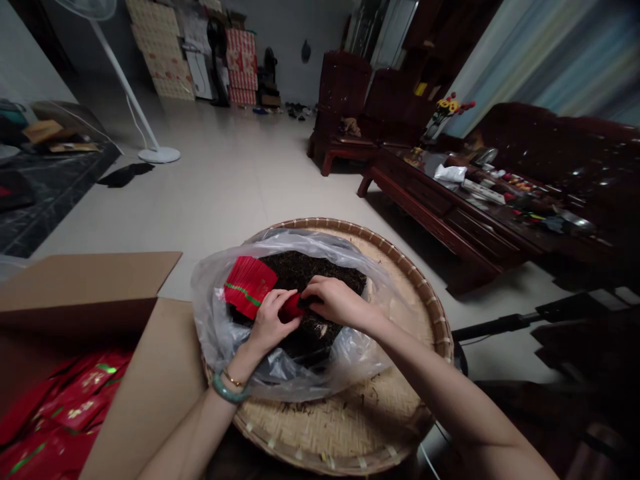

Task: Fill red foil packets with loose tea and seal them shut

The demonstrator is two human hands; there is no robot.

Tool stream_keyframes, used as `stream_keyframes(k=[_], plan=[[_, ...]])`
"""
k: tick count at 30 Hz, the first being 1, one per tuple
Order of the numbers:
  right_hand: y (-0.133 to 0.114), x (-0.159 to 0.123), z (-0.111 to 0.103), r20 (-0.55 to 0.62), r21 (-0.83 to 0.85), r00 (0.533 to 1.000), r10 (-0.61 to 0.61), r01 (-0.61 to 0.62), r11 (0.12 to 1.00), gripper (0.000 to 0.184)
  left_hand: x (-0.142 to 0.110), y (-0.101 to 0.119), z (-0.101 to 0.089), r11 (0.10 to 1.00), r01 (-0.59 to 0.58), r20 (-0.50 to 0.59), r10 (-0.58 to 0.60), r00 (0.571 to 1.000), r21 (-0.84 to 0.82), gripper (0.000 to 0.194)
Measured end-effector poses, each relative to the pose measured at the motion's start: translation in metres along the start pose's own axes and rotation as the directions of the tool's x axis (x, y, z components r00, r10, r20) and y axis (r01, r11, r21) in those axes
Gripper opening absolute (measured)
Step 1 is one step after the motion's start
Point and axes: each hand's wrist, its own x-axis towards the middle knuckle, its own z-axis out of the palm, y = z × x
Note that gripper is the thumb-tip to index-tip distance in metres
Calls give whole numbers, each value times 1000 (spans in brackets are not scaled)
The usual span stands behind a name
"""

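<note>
A clear plastic bag (345, 363) full of dark loose tea leaves (310, 270) lies open on a round woven bamboo tray (400, 400). My left hand (269, 323) is closed round a small red packet (291, 308) over the leaves; a green bangle sits on that wrist. My right hand (334, 301) pinches the packet's right end, its fingertips touching the tea. A stack of flat red packets (249, 285) with a green stripe rests inside the bag just left of my left hand.
An open cardboard box (90, 293) at the left holds several red packets (55, 413). A dark wooden coffee table (450, 220) with clutter, wooden chairs (345, 93) and a sofa stand at the right. A floor fan's base (159, 155) stands far left.
</note>
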Motion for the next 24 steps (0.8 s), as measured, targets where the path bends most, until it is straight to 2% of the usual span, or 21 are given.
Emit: stream_keyframes(k=[3, 10, 15, 18, 24], plan=[[-3, 1, -1, 38, -59, 999, 32, -29, 998, 27, 0, 0, 0, 1000, 9, 1, -9, 1000, 2, 47], [-3, 4, 7, 45, -56, 993, 106, -103, 993, 28, 1, 0, 0, 1000, -2, 13, 2, 1000, 28, 46], [3, 8, 14, 72, 93, 997, 32, -39, 995, 33, 1, -1, 0, 999, -5, 11, 5, 1000, 36, 46], [7, 10, 17, 34, 137, 999, 32, -37, 990, 33, 1, -2, 0, 999, 5, 25, -6, 1000, 40, 46], [2, 8, 14, 5, 27, 996, 85, -85, 996, 30, 2, -1, -1, 999, 18, 18, -19, 1000, 49, 42]])
